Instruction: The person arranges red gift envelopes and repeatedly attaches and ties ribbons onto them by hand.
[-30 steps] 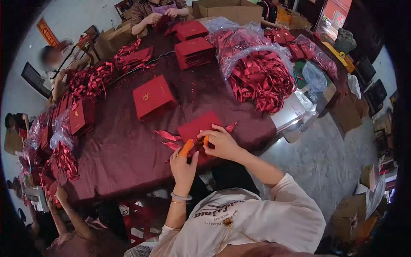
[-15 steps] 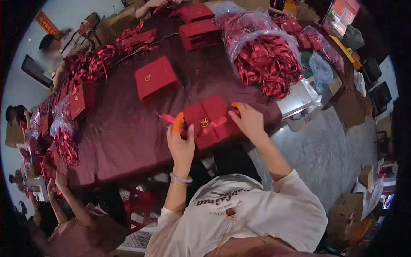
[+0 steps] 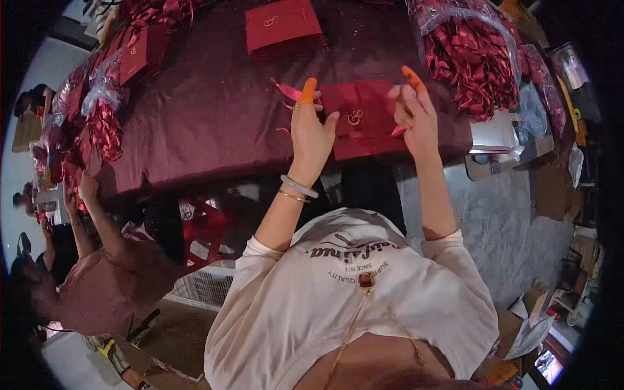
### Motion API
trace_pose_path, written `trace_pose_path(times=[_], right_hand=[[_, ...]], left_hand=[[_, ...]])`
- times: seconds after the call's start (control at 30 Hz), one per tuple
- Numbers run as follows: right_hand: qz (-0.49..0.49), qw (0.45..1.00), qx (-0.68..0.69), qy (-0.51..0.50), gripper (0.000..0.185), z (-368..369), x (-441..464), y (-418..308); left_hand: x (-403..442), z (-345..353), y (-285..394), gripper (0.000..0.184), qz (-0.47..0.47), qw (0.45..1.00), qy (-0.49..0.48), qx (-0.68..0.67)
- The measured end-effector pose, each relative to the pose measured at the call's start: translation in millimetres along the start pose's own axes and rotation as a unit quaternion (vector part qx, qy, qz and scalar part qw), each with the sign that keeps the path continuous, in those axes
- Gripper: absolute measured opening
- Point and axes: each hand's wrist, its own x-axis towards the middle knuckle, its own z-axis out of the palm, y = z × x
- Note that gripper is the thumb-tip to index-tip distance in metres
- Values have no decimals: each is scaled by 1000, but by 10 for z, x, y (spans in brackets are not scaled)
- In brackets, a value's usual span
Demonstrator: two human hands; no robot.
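A flat red card with a gold emblem [image 3: 363,117] lies at the table's front edge, between my hands. My left hand [image 3: 312,133] is at its left side, orange cover on the index finger, thumb apart, touching the card's edge near a loose pink-red ribbon end [image 3: 287,89]. At the card's right side is my right hand [image 3: 416,117], index finger raised in an orange cover, the other fingers curled around a bit of red ribbon [image 3: 398,131]. The ribbon's run across the card is hard to make out.
A stack of red cards [image 3: 284,29] stands farther back on the dark red tablecloth [image 3: 214,123]. A plastic bag of red ribbons [image 3: 471,65] lies at the right. More bagged ribbons [image 3: 104,110] lie at the left, where a co-worker's hands [image 3: 88,188] are.
The card was turned so its gold emblem shows, and my hands moved apart to its two sides. The view has tilted down, so the table sits higher in the picture.
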Motion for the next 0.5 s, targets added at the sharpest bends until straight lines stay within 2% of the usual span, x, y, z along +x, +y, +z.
trace_pose_path(times=[0.1, 0.2, 0.23, 0.27, 0.33, 0.37, 0.4, 0.43, 0.5], right_hand=[[72, 982, -172, -41, 28, 134, 124, 68], [23, 966, -244, -80, 24, 160, 158, 283], [-34, 937, -333, -103, 23, 135, 179, 314], [-35, 937, -334, -101, 23, 106, 176, 322], [-103, 905, -384, -150, 21, 98, 168, 321], [-103, 906, -383, -148, 21, 116, 153, 318], [-55, 930, -336, -135, 21, 141, 134, 316], [-7, 950, -288, -121, 20, 160, 125, 314], [-25, 935, -330, -130, 19, 162, 120, 301]], left_hand=[[-35, -6, 73, 61, -5, 999, 5, -31], [-78, -17, 119, 56, -45, 995, -36, -76], [-91, -35, 157, 56, -43, 995, -38, -78], [-105, -73, 207, 53, -68, 992, -45, -97], [-99, -80, 219, 50, -92, 988, -51, -116], [-79, -55, 187, 48, -103, 972, -20, -211], [-54, -24, 157, 46, -113, 946, 11, -304], [-1, -20, 107, 42, -162, 922, -2, -351], [28, -21, 45, 41, -188, 898, -16, -397]])
